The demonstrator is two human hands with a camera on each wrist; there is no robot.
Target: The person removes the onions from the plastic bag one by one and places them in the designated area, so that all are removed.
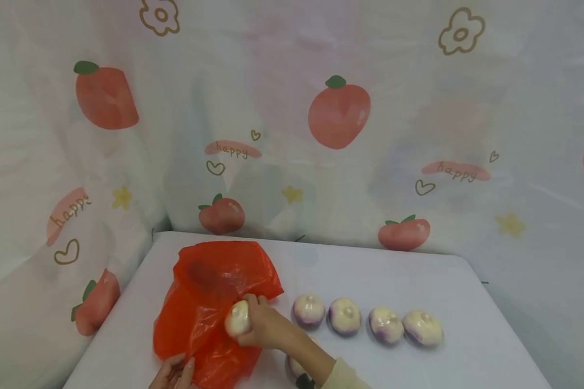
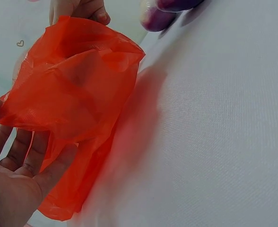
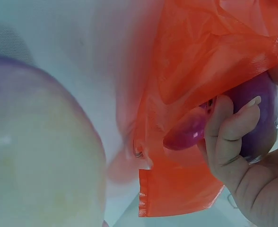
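Now the right hand (image 1: 264, 326) grips a turnip (image 1: 237, 320) toward three o'clock on the bag (image 1: 194, 305); the left hand (image 1: 174, 373) pinches the bag at seven.

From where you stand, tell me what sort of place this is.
Likely a small staged booth: pale fabric-like walls printed with red fruit, a white cloth-covered table, and a red plastic bag beside round purple-and-white vegetables.

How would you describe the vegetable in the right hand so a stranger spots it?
On the white table, find the red plastic bag at left. By its right side, the right hand grips a round, cream-and-purple vegetable. It is held, while the row of four lookalikes to its right sits on the table.
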